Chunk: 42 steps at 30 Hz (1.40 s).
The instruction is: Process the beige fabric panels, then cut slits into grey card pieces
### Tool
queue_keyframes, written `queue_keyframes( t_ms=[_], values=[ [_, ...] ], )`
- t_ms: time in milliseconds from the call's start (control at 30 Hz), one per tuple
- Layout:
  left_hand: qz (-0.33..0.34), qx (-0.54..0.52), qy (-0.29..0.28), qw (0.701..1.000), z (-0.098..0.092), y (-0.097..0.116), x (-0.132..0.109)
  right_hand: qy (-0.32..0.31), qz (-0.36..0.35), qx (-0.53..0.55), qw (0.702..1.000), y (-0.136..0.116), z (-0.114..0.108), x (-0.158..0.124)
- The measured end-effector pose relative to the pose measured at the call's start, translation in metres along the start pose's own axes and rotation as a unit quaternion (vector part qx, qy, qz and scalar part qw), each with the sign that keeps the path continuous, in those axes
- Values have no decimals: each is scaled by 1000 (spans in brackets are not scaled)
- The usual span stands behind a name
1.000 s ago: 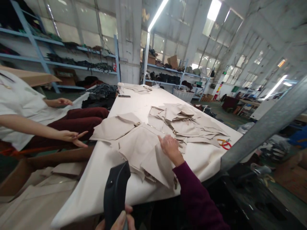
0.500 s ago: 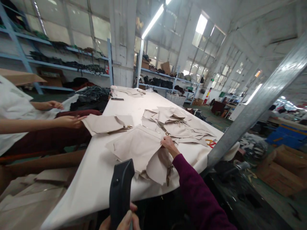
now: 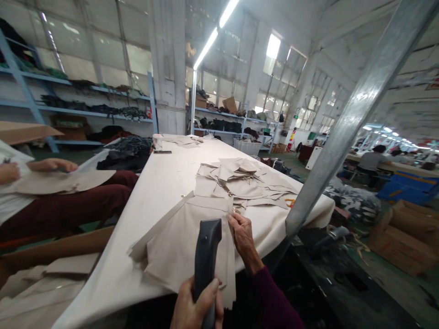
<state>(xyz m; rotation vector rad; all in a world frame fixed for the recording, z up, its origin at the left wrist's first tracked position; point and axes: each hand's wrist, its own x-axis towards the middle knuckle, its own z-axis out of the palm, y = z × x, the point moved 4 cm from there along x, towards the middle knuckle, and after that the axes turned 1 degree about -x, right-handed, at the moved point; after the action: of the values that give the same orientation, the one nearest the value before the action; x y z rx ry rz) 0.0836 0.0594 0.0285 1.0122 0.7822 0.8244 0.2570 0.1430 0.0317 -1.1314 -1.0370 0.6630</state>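
My left hand (image 3: 195,301) is closed round a black handheld tool shaped like a hair clipper (image 3: 207,246). Its head stands over a stack of beige fabric pieces (image 3: 171,242) that overhangs the table's near edge; whether it touches the cloth I cannot tell. With its fingers pinched, my right hand (image 3: 243,230) grips the right edge of this stack near a small metal zip pull. A heap of similar beige pieces (image 3: 240,176) lies just beyond, some with metal pulls showing.
A white-covered table (image 3: 178,169) stretches away. At left, a seated person's hands (image 3: 51,165) handle a beige piece over the lap. A box of beige pieces (image 3: 68,265) stands at lower left. A metal post (image 3: 329,151) rises at right beside orange-handled scissors (image 3: 290,203).
The black tool has come up and right over the fabric. My right hand has shifted down slightly, and the stack lies turned, nearer me. The other person's piece has moved from the table to their lap.
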Motion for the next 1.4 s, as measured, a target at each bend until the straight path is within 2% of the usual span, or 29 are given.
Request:
queue_keyframes(
  t_ms=[133,333,533,700,800,900,1067,1200,1300,1400],
  values=[
    [-13,-11,-39,999,7,-7,14,-17,9,57,998,9,7,-10],
    [-22,-26,-51,998,8,-14,31,-36,-10,77,996,9,6,-16],
    [-16,-20,-53,998,14,3,49,-81,-25,69,994,0,0,-27],
    [6,-49,-43,998,14,18,53,-50,-8,71,996,13,-2,-25],
    [-4,-75,-35,997,3,13,46,-24,3,80,997,19,-5,-17],
    [-18,-90,-42,995,-7,2,37,-25,2,95,995,19,-4,-12],
    [-48,-73,-59,994,-5,-17,38,-48,-16,107,993,9,4,-15],
    [-36,-63,-16,997,-7,-17,50,-62,-5,93,994,8,1,-24],
    [-1,-59,55,997,-22,-7,53,-38,9,81,996,17,-6,-26],
    [17,-70,107,992,-38,2,46,-2,30,75,997,30,-7,-24]
  ],
)
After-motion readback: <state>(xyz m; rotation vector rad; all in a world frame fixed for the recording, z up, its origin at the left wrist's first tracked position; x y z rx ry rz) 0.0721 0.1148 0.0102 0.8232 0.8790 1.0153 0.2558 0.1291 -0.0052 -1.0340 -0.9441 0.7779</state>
